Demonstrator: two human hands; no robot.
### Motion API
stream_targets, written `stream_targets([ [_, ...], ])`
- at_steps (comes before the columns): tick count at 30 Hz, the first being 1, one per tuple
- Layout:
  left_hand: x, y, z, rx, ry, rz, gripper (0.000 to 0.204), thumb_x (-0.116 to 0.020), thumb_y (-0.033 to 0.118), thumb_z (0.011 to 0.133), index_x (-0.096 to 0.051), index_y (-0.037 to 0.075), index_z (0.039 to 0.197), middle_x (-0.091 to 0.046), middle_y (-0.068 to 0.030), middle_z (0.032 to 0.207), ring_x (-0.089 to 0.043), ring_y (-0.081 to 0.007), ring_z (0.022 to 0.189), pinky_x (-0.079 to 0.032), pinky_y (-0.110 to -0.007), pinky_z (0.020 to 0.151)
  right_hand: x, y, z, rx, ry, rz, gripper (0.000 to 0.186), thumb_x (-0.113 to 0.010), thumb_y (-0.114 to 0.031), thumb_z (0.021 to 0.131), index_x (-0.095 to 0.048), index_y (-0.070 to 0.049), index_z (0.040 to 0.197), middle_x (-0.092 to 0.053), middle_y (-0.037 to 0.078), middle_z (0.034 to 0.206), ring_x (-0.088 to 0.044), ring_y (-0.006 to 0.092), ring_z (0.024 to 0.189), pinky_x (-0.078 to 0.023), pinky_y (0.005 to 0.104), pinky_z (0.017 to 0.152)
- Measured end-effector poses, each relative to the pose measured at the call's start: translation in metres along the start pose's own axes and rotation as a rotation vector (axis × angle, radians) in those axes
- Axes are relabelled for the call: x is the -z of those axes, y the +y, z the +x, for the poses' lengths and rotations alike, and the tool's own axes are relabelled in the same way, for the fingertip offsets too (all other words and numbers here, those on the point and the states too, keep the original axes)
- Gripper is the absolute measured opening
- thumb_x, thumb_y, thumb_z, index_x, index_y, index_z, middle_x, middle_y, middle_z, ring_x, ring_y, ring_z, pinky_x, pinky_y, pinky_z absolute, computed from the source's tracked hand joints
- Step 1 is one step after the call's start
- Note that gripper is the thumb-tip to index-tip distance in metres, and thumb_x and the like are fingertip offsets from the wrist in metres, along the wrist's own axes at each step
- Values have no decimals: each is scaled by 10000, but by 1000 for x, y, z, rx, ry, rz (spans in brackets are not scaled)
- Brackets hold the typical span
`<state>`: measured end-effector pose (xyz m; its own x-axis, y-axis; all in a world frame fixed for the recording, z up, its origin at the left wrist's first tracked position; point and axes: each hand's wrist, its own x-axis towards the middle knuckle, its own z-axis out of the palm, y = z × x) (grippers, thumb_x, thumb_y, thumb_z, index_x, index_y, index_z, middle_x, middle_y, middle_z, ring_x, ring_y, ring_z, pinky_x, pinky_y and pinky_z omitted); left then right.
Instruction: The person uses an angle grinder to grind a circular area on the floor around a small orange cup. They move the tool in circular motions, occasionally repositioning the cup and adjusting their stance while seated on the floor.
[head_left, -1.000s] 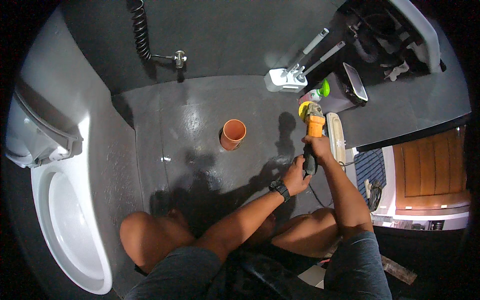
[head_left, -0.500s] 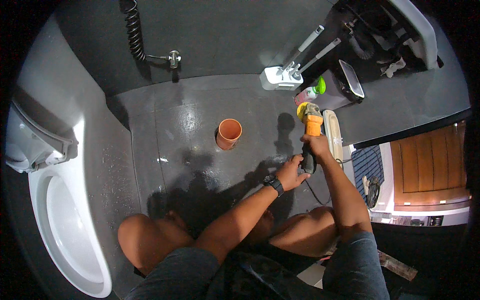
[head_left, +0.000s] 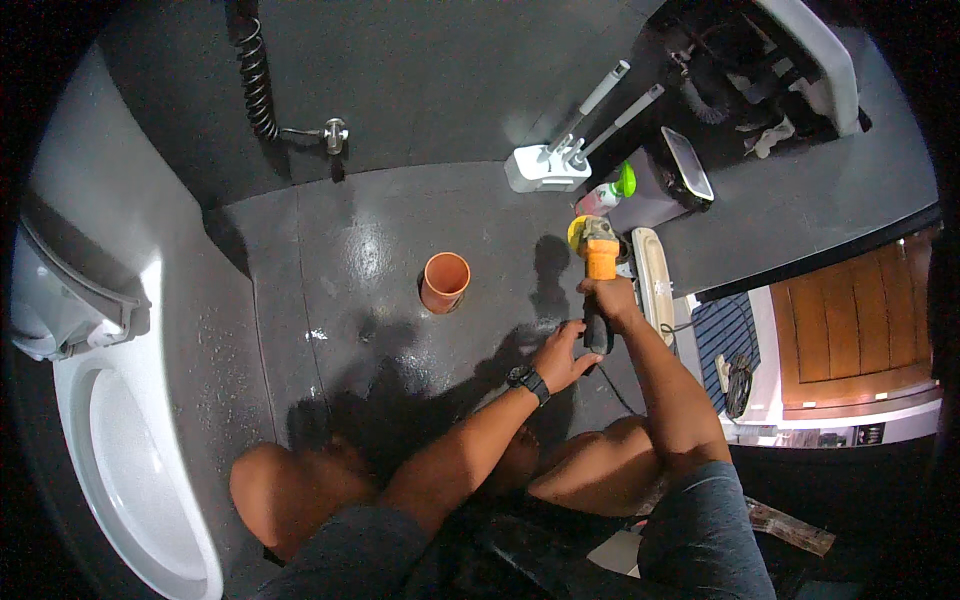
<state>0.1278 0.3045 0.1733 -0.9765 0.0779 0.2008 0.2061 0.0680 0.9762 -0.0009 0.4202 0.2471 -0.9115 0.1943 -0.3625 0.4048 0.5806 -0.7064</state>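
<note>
My right hand [head_left: 610,300] is wrapped round the black body of an orange angle grinder [head_left: 601,262]. The yellow disc [head_left: 577,234] at its head points away from me, close to a pink spray bottle [head_left: 598,200] with a green top. At the grinder's rear end, my left hand [head_left: 562,360], with a black watch on the wrist, has its thumb and fingers on either side of the handle. A dark cable trails from that end toward my leg. Left of the grinder, an orange-brown pipe [head_left: 445,283] with an open top stands up from the wet grey floor [head_left: 370,255].
A white holder [head_left: 548,170] with grey-handled brushes stands by the far wall, beside a grey bin [head_left: 650,190]. A long beige object [head_left: 652,275] lies right of the grinder. The white toilet [head_left: 130,450] is at the left, and a coiled hose [head_left: 255,80] hangs beyond the pipe.
The view has shifted slightly, moving the surroundings left and down in the picture. The grinder and both hands have come a little left, toward the pipe. My grip looks the same.
</note>
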Motion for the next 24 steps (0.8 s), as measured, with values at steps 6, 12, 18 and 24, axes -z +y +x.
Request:
stream_targets([
  [6, 6, -4, -2, 89, -21, -39, 705, -865, 332, 755, -508, 12, 1272, -629, -198, 1162, -656, -332, 1002, -546, -417, 854, -8, -2, 0, -1, -21, -91, 198, -772, -138, 682, -663, -14, 792, -647, 53, 726, -597, 174, 598, -458, 331, 548],
  [12, 18, 11, -7, 158, -110, -58, 882, -926, 339, 640, -459, 46, 1328, -625, -213, 1162, -641, -335, 1038, -530, -436, 887, 0, -8, -35, 68, -78, -364, 287, -792, -196, 678, -677, 10, 841, -672, 73, 753, -627, 183, 649, -500, 346, 600],
  [18, -8, 11, -43, 271, -135, -238, 989, -913, 274, 639, -362, 69, 1433, -606, -223, 1199, -636, -347, 1085, -533, -452, 922, 6, 17, -53, -44, -60, -309, 394, -811, -245, 679, -687, 36, 925, -702, 102, 818, -635, 175, 722, -517, 358, 665],
  [24, -9, 11, -53, 137, -29, -410, 907, -781, 45, 756, -322, 93, 1537, -488, -219, 1350, -584, -348, 1165, -540, -413, 959, -2, 11, -47, -172, -33, -321, 448, -790, -331, 700, -670, 65, 871, -688, 117, 797, -631, 195, 697, -515, 355, 645],
])
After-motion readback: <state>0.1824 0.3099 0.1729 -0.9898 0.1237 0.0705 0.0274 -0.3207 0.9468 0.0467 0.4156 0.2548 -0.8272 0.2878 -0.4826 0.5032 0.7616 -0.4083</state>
